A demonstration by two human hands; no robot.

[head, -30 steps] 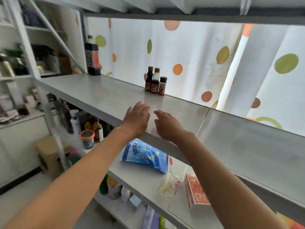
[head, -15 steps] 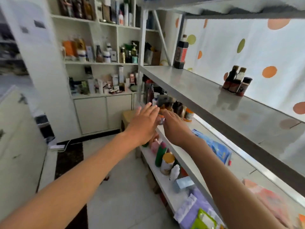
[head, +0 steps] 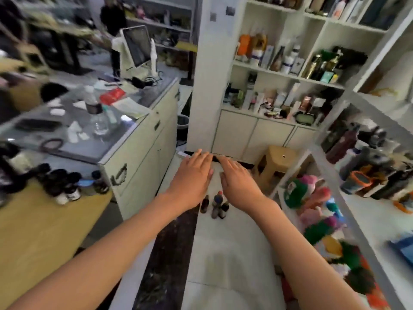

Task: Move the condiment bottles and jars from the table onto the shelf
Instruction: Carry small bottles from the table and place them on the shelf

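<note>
Head view: a second ago both hands lay flat on the grey upper shelf, where three small bottles and one tall dark bottle already stood. Half a second ago the view had begun to swing leftward along the shelving. Now it faces the room, away from that upper shelf, which has dropped out of sight. I judge this to be the return trip: a delivery is done and the person is turning back for the next load.

The left hand (head: 194, 175) and the right hand (head: 237, 179) are held out side by side over the floor, fingers straight and close together, each grip released and holding nothing.

The remaining task items are the dark-capped condiment jars (head: 67, 186), clustered at the far edge of the yellow counter (head: 40, 233) at lower left, well apart from both hands. Motion blur smears them; I count roughly six or seven caps and cannot fix the number.

On the floor, just below and between the wrists, stand three small bottles (head: 215, 204), close together; whether they belong to the task I cannot tell.

The glass-topped counter (head: 89, 151) behind carries one clear water bottle (head: 96, 113) and one monitor (head: 136, 47). One yellow stool (head: 276, 163) sits by the shelf unit (head: 377, 215) on the right.
</note>
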